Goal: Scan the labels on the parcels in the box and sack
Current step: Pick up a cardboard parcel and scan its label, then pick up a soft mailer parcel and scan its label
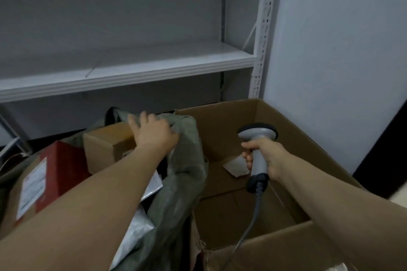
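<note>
Left fingers (134, 121) flat on a parcel in the sack, right fingers (248, 157) wrapped round the scanner over the box.

The left hand (154, 133) lies with fingers straight on the top of a brown carton (105, 148), at the rim of the green sack (185, 169). The right hand (267, 157) grips the handle of the grey scanner (258, 134), whose cable (253, 215) hangs into the open cardboard box (284, 246), where a pale scrap (234, 166) lies. A red parcel (59, 165) with a white label (33, 185) and white mailers (141, 226) also sit in the sack. White shelving (132, 66) stands behind.
</note>
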`<control>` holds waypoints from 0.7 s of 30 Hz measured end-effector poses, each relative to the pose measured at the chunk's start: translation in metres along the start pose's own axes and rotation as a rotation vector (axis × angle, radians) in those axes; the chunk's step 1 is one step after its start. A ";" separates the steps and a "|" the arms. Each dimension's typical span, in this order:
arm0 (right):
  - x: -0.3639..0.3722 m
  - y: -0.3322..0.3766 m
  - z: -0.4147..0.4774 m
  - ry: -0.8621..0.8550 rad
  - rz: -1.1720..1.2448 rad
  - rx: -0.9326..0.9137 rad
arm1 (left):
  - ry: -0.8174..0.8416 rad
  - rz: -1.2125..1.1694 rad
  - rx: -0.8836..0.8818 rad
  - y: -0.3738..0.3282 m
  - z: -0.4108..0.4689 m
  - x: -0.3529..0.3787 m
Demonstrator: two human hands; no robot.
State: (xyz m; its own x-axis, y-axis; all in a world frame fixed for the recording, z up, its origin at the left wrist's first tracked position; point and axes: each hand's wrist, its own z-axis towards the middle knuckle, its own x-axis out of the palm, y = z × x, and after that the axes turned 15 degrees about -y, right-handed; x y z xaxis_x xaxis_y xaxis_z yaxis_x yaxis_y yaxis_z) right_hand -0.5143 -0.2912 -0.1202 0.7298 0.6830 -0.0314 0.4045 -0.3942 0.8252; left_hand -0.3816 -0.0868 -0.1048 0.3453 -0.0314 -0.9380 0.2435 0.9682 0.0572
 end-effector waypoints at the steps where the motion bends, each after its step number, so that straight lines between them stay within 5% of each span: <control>1: -0.006 -0.003 0.012 -0.019 -0.008 0.024 | -0.053 -0.052 0.087 -0.023 0.004 0.003; 4: -0.021 -0.014 0.047 -0.043 -0.068 0.091 | -0.051 -0.269 0.305 -0.099 0.007 0.020; 8: -0.038 -0.027 0.114 -0.070 -0.167 0.208 | 0.294 -0.407 0.308 -0.180 0.012 0.087; 13: -0.041 -0.059 0.207 -0.051 -0.168 0.314 | 0.585 -0.230 0.278 -0.227 0.016 0.187; 21: -0.003 -0.118 0.339 -0.062 -0.099 0.494 | 0.713 -0.019 0.501 -0.259 0.024 0.338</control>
State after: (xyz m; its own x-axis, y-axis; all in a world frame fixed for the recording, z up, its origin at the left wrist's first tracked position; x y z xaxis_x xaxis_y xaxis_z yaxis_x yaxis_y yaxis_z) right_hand -0.3777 -0.4553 -0.4090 0.6998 0.7001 -0.1417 0.6750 -0.5834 0.4517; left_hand -0.3066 -0.3543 -0.4282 -0.2723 0.2788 -0.9209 0.6714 0.7406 0.0256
